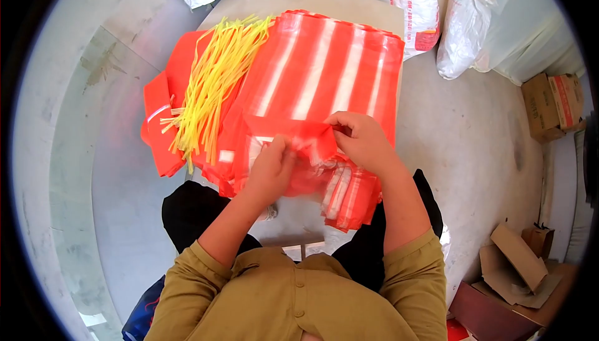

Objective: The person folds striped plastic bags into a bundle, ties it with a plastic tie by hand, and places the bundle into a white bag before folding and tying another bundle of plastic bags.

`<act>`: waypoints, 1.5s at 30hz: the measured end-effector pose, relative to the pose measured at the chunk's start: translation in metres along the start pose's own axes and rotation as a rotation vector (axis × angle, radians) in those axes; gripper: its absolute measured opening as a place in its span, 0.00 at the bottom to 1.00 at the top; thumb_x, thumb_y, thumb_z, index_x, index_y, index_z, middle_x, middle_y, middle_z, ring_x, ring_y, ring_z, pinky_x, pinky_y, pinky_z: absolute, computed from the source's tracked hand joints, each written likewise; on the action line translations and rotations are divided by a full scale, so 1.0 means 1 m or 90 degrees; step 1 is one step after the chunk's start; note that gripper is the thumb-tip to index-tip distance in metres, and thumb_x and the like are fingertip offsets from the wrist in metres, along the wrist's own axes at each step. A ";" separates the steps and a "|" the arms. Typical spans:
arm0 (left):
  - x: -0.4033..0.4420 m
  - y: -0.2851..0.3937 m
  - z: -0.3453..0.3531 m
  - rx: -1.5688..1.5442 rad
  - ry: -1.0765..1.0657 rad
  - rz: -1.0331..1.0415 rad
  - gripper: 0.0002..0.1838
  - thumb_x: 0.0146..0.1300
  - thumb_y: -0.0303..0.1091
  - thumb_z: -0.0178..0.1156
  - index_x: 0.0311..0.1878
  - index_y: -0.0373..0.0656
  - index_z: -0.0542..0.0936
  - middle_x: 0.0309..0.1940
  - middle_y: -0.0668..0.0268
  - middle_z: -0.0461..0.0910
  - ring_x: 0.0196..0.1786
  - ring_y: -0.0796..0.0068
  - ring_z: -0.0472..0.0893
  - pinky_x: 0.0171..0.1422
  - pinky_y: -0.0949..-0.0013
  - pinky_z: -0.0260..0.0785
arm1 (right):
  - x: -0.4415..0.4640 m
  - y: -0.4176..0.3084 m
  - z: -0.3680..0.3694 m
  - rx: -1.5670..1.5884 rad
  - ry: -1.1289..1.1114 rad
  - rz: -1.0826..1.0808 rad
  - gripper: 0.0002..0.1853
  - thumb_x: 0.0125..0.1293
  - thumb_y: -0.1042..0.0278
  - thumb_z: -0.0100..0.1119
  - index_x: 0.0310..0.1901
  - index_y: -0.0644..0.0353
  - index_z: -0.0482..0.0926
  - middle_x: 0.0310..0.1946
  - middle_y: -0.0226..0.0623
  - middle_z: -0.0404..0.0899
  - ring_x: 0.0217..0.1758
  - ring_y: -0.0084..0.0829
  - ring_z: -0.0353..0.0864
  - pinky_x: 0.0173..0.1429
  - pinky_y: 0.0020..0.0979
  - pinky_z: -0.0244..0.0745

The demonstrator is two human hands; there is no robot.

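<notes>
I watch a thin, crinkled red-and-white plastic sheet [302, 129] lying over the near end of a broad stack of red-and-white striped plastic sheets [324, 60], which rests on a pale tabletop [249, 4]. The right hand [362, 138] has its fingers closed in a pinch on the sheet's far edge. The left hand [272, 166] curls beside it, its fingers seemingly pinching the film too, though their tips are partly hidden and I cannot tell how firmly.

I judge this film light, limp and a little slippery, easily creased and likely to cling to its neighbours. I would take hold at the edge, thumb against forefinger, with two spread grips keeping it taut. Left of the stack lies a loose bundle of flat yellow strips [218, 85]; a folded red-and-white plastic bundle [350, 197] hangs near the right forearm.
</notes>
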State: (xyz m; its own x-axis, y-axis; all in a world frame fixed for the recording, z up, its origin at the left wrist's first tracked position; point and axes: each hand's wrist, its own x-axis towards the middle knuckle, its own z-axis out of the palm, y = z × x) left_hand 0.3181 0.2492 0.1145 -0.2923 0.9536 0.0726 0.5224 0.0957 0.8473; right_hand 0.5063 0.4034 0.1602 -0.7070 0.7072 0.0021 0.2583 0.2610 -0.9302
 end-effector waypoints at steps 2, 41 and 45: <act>-0.001 0.000 0.000 0.009 0.006 0.008 0.07 0.75 0.31 0.56 0.50 0.39 0.74 0.39 0.47 0.81 0.47 0.40 0.81 0.53 0.50 0.71 | 0.007 -0.001 0.004 -0.045 0.003 -0.027 0.13 0.66 0.81 0.57 0.50 0.66 0.85 0.37 0.38 0.84 0.37 0.26 0.80 0.45 0.31 0.77; 0.029 0.021 -0.011 0.181 0.131 0.228 0.08 0.59 0.23 0.70 0.40 0.40 0.82 0.51 0.57 0.85 0.53 0.53 0.80 0.60 0.55 0.72 | 0.030 0.018 0.036 -0.342 0.077 -0.198 0.07 0.62 0.66 0.71 0.39 0.59 0.88 0.36 0.38 0.82 0.45 0.44 0.78 0.53 0.43 0.76; 0.047 0.024 -0.014 0.202 0.107 0.275 0.06 0.60 0.24 0.69 0.39 0.39 0.82 0.49 0.57 0.86 0.52 0.51 0.81 0.58 0.54 0.73 | 0.031 0.021 0.039 -0.335 0.077 -0.185 0.06 0.63 0.68 0.69 0.39 0.59 0.88 0.36 0.37 0.82 0.45 0.44 0.78 0.53 0.43 0.77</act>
State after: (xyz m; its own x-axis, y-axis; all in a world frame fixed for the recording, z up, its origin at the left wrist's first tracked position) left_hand 0.3055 0.2927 0.1460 -0.1089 0.8692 0.4823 0.8304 -0.1871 0.5248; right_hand 0.4641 0.4057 0.1261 -0.7258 0.6194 0.2993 0.3780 0.7226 -0.5788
